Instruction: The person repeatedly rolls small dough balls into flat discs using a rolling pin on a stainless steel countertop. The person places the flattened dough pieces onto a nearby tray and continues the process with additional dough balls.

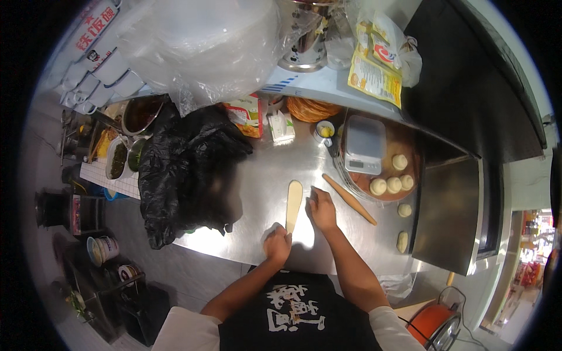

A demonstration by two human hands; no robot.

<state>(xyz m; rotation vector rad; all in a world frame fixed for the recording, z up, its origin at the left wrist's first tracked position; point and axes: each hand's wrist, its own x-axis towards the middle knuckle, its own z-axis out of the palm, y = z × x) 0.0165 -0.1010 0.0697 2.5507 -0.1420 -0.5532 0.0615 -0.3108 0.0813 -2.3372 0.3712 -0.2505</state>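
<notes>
A long, flat strip of pale dough lies on the stainless steel worktop, its rounded wide end pointing away from me. My left hand grips the narrow near end between thumb and curled fingers. To the right of the strip, apart from it, my right hand hovers over or rests on the steel with nothing in it, the thumb held off the bent fingers. A wooden rolling pin lies slantwise just beyond it. Dough pieces sit farther right, one of them elongated.
A digital scale and several dough balls sit on a round board at right. Black plastic bags cover the left side. At the back stand a small enamel mug and a tissue pack, under a shelf.
</notes>
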